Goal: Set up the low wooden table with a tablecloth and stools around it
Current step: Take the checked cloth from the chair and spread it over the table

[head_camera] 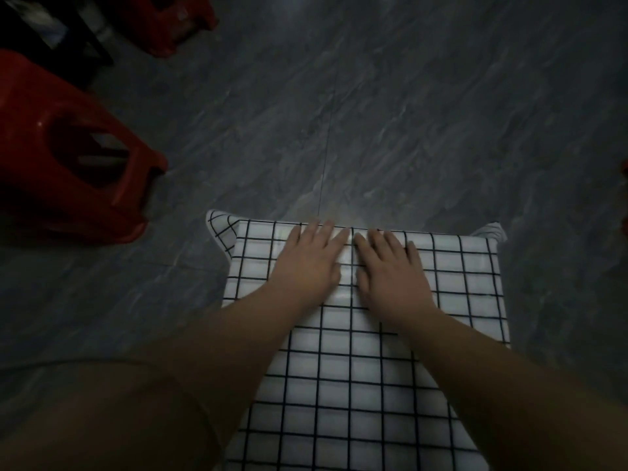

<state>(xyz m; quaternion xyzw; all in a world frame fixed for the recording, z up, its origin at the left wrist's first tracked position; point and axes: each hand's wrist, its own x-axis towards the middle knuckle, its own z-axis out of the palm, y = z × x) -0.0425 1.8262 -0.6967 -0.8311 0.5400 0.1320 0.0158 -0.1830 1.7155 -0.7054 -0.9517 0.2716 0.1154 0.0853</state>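
Now, fingers [326, 234] straight and flat, side by side: left hand [309, 260] and right hand [390, 270] press the checked tablecloth [458, 283] near its twelve o'clock edge, likely smoothing it over the hidden table. A red stool [68, 158] waits at ten o'clock, a second stool [176, 25] at eleven, neither yet drawn up.

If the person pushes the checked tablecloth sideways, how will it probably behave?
The tablecloth is probably floppy: its far corners hang down limp. Light reflects off it between the left hand and the right hand, so it may be smooth and slide easily.
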